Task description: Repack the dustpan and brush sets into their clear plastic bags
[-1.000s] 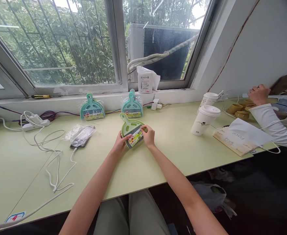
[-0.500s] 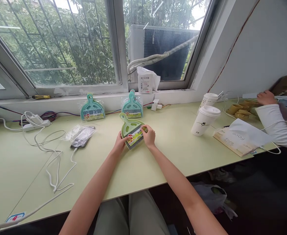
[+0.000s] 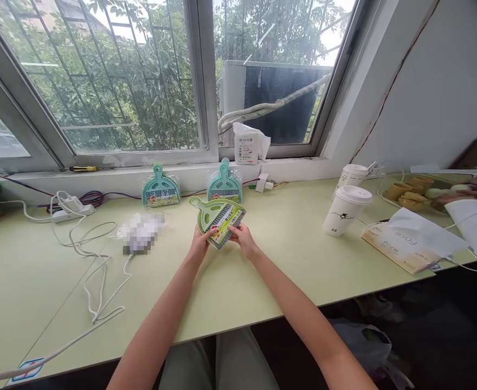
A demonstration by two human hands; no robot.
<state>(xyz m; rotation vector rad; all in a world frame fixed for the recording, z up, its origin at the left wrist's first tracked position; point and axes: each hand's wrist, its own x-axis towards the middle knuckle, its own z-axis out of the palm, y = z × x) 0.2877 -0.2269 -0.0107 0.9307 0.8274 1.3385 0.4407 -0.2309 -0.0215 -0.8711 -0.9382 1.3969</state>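
A green dustpan point(image 3: 206, 216) with a grey-bristled brush point(image 3: 218, 244) nested in it is tilted above the table, its handle pointing up and left. A yellow-green label point(image 3: 227, 223) runs across the bristles. My left hand point(image 3: 200, 242) is closed on the lower left edge, thumb on the front. My right hand point(image 3: 243, 238) grips the lower right edge beside the label. Behind stand a teal dustpan set point(image 3: 160, 187) and a second teal dustpan set point(image 3: 224, 183), both in clear plastic against the sill.
Two white paper cups point(image 3: 346, 211) stand right of my hands, near a tissue box point(image 3: 393, 249). White cables and a power strip point(image 3: 73, 213) lie at left, beside a blurred item point(image 3: 143, 233). At far right, another person's sleeve point(image 3: 472, 227) reaches over the table.
The dustpan set has rotated counterclockwise, its handle swinging left. My right hand has shifted from the label down to the lower right edge. The other person's hand has lowered at far right.
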